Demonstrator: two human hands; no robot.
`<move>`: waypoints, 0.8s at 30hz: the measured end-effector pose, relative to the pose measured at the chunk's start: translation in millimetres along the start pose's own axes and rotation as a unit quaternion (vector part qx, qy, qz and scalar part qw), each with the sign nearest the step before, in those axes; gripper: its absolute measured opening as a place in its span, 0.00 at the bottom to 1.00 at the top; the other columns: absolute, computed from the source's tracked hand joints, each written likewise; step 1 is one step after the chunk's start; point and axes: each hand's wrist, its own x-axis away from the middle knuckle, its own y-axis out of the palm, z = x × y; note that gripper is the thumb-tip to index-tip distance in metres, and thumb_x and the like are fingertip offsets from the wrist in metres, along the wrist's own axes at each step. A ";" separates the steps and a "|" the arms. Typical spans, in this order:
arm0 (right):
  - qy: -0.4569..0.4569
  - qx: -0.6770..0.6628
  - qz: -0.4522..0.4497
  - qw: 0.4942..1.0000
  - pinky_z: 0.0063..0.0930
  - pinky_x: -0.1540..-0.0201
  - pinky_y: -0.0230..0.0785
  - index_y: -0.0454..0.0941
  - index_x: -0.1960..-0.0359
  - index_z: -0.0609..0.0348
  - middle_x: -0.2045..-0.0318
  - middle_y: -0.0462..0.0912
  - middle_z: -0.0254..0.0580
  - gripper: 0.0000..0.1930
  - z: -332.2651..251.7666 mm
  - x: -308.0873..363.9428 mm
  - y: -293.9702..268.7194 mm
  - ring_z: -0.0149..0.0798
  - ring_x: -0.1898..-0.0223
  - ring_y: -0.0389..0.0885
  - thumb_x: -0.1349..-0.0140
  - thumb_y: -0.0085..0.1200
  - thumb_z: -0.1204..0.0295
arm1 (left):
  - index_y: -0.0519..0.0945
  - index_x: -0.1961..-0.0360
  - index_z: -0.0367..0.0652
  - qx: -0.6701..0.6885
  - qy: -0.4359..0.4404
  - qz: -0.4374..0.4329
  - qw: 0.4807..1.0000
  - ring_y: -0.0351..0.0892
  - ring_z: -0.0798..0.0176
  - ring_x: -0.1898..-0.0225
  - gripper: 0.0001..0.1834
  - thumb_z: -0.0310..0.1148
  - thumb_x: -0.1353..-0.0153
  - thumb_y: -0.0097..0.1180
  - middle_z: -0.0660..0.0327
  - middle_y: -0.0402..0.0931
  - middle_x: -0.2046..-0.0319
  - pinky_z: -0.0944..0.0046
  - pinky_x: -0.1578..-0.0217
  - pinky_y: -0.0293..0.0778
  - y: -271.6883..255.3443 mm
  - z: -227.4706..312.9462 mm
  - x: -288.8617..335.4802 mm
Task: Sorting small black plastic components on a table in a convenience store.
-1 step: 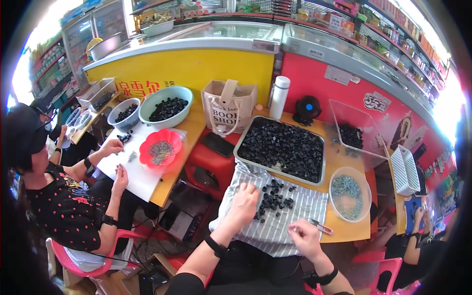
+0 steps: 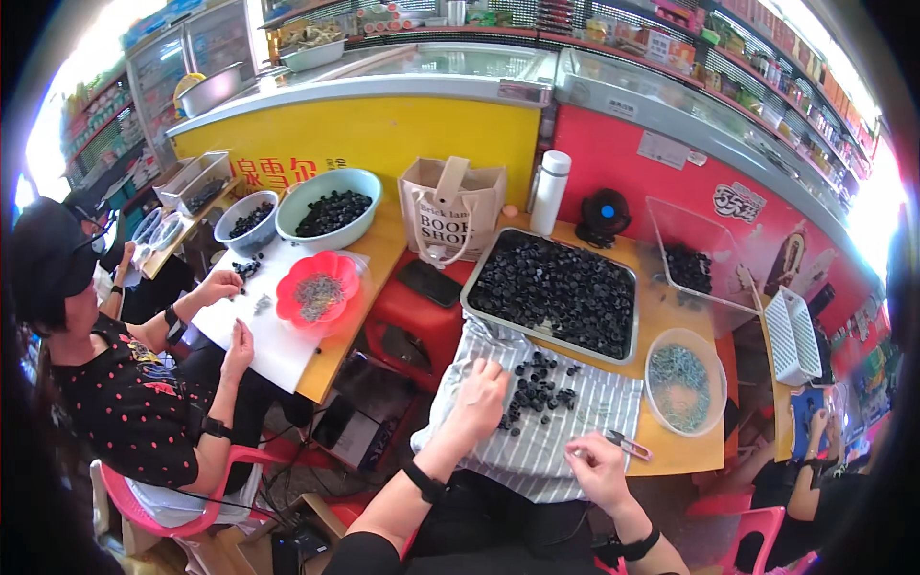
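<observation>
Pieces [image 2: 540, 393], small and black, loose on striped cloth [image 2: 613, 410] | left hand [image 2: 482, 395] curled beside them, right hand [image 2: 598, 470] bunched; pinching anything? can't tell | light single-piece pinches should work best, clear of those snips [image 2: 632, 448]!

My striped cloth [image 2: 599, 407], near: woven-looking, matt, w/ soft folds. Tray [image 2: 634, 321] just beyond it: metal, smooth, slightly shiny rim. Blk pcs [image 2: 551, 287] inside: plastic or rubber, can't tell; mostly matt w/ tiny glints. Tabletop [image 2: 685, 455]: wood-look, smooth, semi-gloss. Rt, round tub [image 2: 719, 388]: translucent plastic, smooth. Far ctr, tote bag [image 2: 426, 187]: matt cloth. Lt, red bowl [image 2: 351, 281]: glossy plastic, on matt paper-like wht sheet [image 2: 259, 355].
</observation>
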 end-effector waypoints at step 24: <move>0.025 0.041 0.052 0.997 0.21 0.76 0.64 0.80 0.66 0.66 0.72 0.77 0.39 0.06 3.7 4.8 0.8 0.27 0.79 0.73 0.45 0.57 0.86 | 0.81 0.59 0.35 0.217 0.060 0.121 0.967 0.78 0.50 0.64 0.15 0.20 0.51 0.66 0.54 0.80 0.67 0.58 0.63 0.76 27.4 66.2 49.7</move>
